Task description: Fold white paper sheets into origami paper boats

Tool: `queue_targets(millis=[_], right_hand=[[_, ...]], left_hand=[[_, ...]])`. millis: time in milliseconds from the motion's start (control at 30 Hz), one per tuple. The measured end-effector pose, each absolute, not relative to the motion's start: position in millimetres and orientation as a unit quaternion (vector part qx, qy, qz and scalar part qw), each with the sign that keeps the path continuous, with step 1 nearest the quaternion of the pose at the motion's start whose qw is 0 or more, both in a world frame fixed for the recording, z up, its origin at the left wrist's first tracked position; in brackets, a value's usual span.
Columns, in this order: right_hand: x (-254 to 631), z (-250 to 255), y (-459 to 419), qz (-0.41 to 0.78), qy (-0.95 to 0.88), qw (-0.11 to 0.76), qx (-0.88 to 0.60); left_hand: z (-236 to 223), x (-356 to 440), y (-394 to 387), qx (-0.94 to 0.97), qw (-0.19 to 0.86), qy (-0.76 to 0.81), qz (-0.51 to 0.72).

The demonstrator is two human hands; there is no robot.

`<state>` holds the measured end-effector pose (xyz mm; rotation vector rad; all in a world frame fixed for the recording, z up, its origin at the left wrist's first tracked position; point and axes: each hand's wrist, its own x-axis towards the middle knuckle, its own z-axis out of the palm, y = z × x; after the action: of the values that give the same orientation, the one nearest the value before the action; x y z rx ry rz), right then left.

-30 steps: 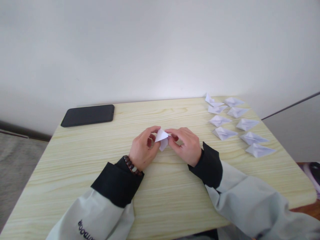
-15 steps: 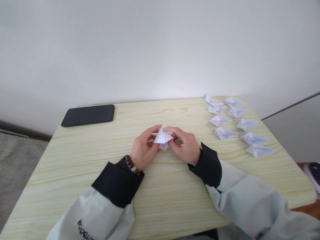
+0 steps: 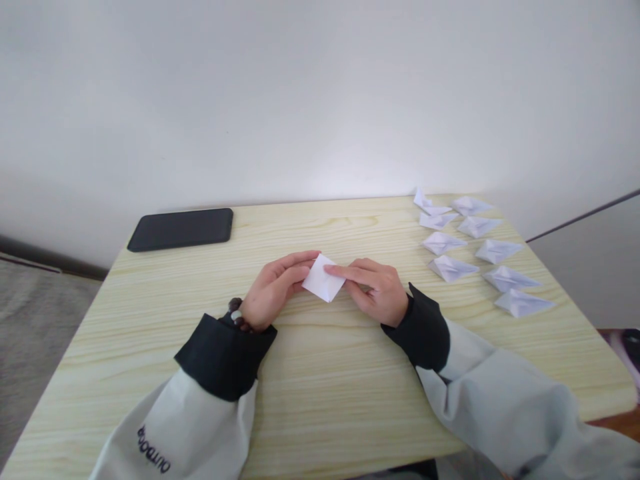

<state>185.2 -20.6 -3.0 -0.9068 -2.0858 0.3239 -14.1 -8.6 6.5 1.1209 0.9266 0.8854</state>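
Note:
A small folded piece of white paper (image 3: 320,284), now a flat diamond, is held between my two hands over the middle of the table. My left hand (image 3: 274,288) grips its left side, thumb on top and fingers behind. From the other side, my right hand (image 3: 376,287) pinches the paper, with the index finger laid across its face and the thumb at its right edge. On the right of the table several folded white paper boats (image 3: 451,268) stand in two rough columns.
A black phone (image 3: 181,229) lies at the back left of the pale wood-grain table (image 3: 320,400). Behind the table rises a white wall (image 3: 320,100). Part of a dark and pinkish object (image 3: 625,350) shows past the right edge.
The paper has gone from a partly opened, peaked form to a flat diamond. My left hand has shifted slightly left, and my right index finger now lies across the paper.

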Motion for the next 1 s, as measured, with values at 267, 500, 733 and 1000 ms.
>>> queue_targets(millis=[267, 500, 733, 1000], right_hand=[[185.8, -0.6, -21.8, 0.139, -0.844, 0.401, -0.329], [185.0, 3.7, -23.7, 0.224, -0.797, 0.407, -0.386], [181.7, 4.2, -22.1, 0.203, -0.799, 0.352, -0.443], [182.7, 3.9, -20.9, 0.204, -0.811, 0.363, -0.411]], left_hand=[[6.5, -8.5, -9.4, 0.520, 0.614, 0.460, 0.375], [5.9, -8.6, -9.3, 0.504, 0.615, 0.462, 0.394], [6.8, -5.3, -10.6, 0.496, 0.597, 0.489, 0.398], [9.9, -3.0, -14.2, 0.479, 0.587, 0.508, 0.410]])
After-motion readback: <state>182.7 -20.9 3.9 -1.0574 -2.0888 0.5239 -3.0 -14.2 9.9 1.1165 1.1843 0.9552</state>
